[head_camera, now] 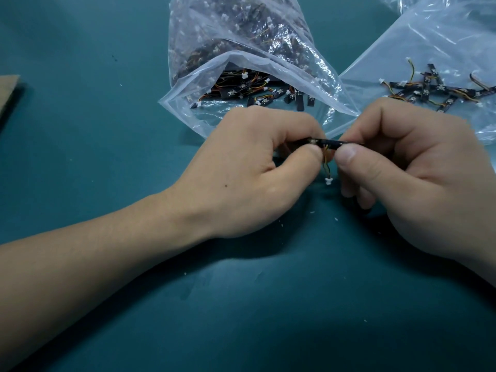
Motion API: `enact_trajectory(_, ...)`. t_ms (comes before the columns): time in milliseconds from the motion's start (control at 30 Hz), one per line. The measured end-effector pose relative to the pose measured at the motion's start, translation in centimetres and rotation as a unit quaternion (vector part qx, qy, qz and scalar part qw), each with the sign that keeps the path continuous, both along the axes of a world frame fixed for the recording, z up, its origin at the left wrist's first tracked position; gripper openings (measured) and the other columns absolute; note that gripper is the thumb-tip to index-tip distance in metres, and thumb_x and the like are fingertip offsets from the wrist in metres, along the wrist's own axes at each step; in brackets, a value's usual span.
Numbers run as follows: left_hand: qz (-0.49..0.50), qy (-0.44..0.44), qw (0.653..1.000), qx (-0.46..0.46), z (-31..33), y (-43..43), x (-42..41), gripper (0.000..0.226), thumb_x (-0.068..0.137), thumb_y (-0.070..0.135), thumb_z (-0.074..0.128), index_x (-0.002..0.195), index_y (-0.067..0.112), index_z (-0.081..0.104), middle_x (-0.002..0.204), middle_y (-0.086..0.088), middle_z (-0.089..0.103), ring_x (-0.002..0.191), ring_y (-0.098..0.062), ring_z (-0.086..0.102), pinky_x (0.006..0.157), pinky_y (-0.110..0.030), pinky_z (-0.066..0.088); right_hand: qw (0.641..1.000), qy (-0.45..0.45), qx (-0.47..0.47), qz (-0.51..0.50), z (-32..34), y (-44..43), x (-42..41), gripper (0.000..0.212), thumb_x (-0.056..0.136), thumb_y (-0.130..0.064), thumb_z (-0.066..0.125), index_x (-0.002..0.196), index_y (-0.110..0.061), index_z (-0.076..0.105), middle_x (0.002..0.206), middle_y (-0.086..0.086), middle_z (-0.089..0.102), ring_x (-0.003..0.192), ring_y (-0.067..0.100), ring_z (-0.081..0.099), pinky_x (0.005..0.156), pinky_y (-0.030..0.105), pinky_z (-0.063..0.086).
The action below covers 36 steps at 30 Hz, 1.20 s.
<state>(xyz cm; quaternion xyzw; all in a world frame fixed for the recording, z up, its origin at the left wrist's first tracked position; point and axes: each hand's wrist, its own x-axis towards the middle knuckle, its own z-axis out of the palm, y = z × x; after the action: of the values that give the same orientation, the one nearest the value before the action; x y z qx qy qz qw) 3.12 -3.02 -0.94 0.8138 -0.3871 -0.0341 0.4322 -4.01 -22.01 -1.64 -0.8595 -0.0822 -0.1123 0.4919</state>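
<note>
A thin black circuit strip (331, 143) runs sideways between my two hands, just above the teal mat. My left hand (257, 167) pinches its left end between thumb and curled fingers. My right hand (408, 167) pinches its right end the same way. Thin orange and yellow wires hang from the strip's middle and end in a small white connector (328, 180). Most of the strip is hidden under my fingers.
An open clear plastic bag (241, 63) full of similar black strips with wires lies just behind my hands. A second clear bag (418, 44) at the right has several strips (440, 88) lying on it. A cardboard piece (8, 95) sits at the left edge. White crumbs dot the teal mat (107, 157).
</note>
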Motion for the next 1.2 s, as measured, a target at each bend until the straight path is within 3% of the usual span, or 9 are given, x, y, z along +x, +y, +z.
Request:
enact_trajectory(67,0.012,0.008,0.999,-0.032,0.15,-0.07,-0.05,0.012,0.094,0.013,0.060,0.091,0.011,0.071,0.079,0.000,0.069,0.078,-0.018,0.065,0.074,-0.030,0.051,1.000,0.006,0.029,-0.001,0.05,-0.05,0.05,0.015,0.092,-0.035,0.060,0.085,-0.021,0.061,0.065,0.004,0.068,0.046,0.019,0.057,0.046,0.031,0.045)
enact_trajectory(233,0.035,-0.007,0.998,-0.051,0.16,-0.19,0.05,0.007,0.092,0.008,0.064,0.087,0.013,0.066,0.078,0.005,0.066,0.076,-0.014,0.062,0.072,-0.014,0.044,0.999,0.009,0.033,-0.008,0.05,0.02,0.13,0.014,0.089,-0.033,0.062,0.085,-0.020,0.063,0.064,0.002,0.068,0.046,0.018,0.056,0.045,0.027,0.044)
enact_trajectory(433,0.038,0.007,0.998,-0.044,0.23,-0.22,-0.12,0.008,0.091,0.012,0.064,0.084,0.017,0.066,0.074,0.008,0.065,0.073,-0.014,0.062,0.069,-0.015,0.045,0.999,0.002,0.038,-0.006,-0.06,0.07,0.15,0.012,0.091,-0.033,0.060,0.097,-0.024,0.065,0.069,0.002,0.069,0.046,0.020,0.055,0.045,0.037,0.046)
enact_trajectory(567,0.034,0.007,0.999,-0.037,0.30,-0.18,-0.25,0.007,0.089,0.014,0.064,0.084,0.016,0.067,0.074,0.005,0.067,0.073,-0.016,0.063,0.070,-0.021,0.048,1.000,-0.003,0.024,-0.015,-0.18,-0.03,0.18,0.007,0.089,-0.032,0.062,0.091,-0.026,0.064,0.074,0.002,0.068,0.047,0.026,0.053,0.045,0.047,0.042)
enact_trajectory(800,0.029,-0.004,0.999,-0.036,0.30,-0.17,-0.36,0.007,0.089,0.013,0.063,0.083,0.014,0.066,0.073,0.003,0.066,0.072,-0.017,0.062,0.068,-0.023,0.048,1.000,-0.005,0.025,-0.007,-0.18,-0.09,0.16,0.006,0.089,-0.033,0.062,0.091,-0.027,0.064,0.075,0.003,0.067,0.048,0.029,0.055,0.045,0.050,0.043)
enact_trajectory(1000,0.026,-0.009,0.999,-0.028,0.16,-0.19,-0.33,0.008,0.090,0.014,0.063,0.084,0.013,0.068,0.072,0.002,0.066,0.071,-0.018,0.063,0.069,-0.030,0.049,0.999,-0.023,0.040,-0.007,-0.32,-0.36,0.33,0.034,0.085,-0.027,0.066,0.118,-0.034,0.060,0.100,-0.007,0.066,0.085,0.020,0.062,0.062,0.050,0.049)
enact_trajectory(1200,0.022,-0.022,0.999,-0.016,0.08,-0.22,-0.33,0.006,0.088,0.015,0.064,0.086,0.015,0.069,0.070,0.006,0.066,0.069,-0.016,0.064,0.068,-0.031,0.049,0.999,-0.022,0.035,0.015,-0.81,-0.62,0.39,0.027,0.088,-0.020,0.063,0.112,-0.031,0.064,0.089,-0.006,0.063,0.077,0.026,0.060,0.058,0.056,0.048)
